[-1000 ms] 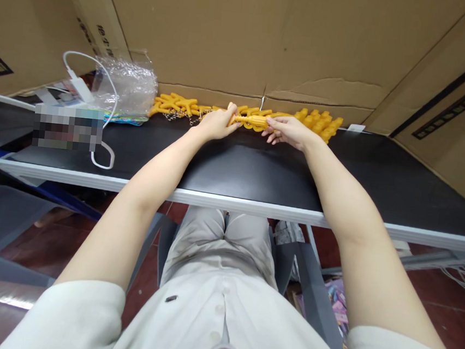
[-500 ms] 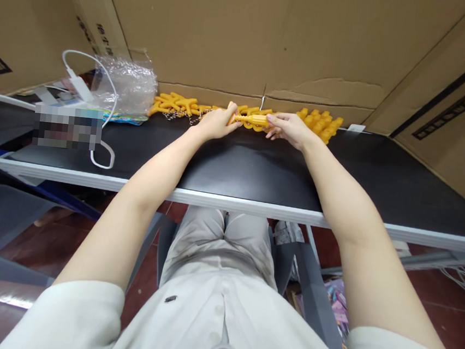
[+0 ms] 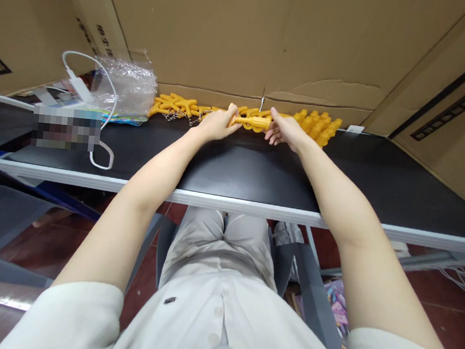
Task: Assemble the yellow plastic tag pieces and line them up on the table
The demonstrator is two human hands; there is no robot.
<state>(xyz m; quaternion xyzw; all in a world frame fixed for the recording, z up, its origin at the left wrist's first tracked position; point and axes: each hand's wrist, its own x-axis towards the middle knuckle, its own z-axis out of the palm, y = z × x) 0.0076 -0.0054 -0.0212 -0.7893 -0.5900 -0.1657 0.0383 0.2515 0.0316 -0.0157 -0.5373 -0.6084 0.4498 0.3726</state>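
Note:
My left hand point(image 3: 217, 123) is closed on the left end of a yellow plastic piece with a thin neck and a ribbed, handle-like right part point(image 3: 258, 122). The piece points sideways above the black table. My right hand point(image 3: 285, 130) is beside its right end, thumb raised and fingers apart; whether the fingers still touch it I cannot tell. Behind my hands lies a row of yellow plastic parts: branched ones point(image 3: 175, 105) at the left and a cluster of knobbed ones point(image 3: 319, 125) at the right. Small metal chains point(image 3: 176, 116) lie by the branched parts.
Cardboard walls point(image 3: 229, 37) rise behind the black table point(image 3: 253, 168), which has a metal front edge point(image 3: 230, 201). Clear plastic wrap point(image 3: 125, 87) and a white cable point(image 3: 105, 154) are at the left. A small white piece point(image 3: 356, 129) lies at the back right.
The thumb of my right hand has lifted off the ribbed part and its fingers have spread. My left hand keeps its hold in nearly the same place.

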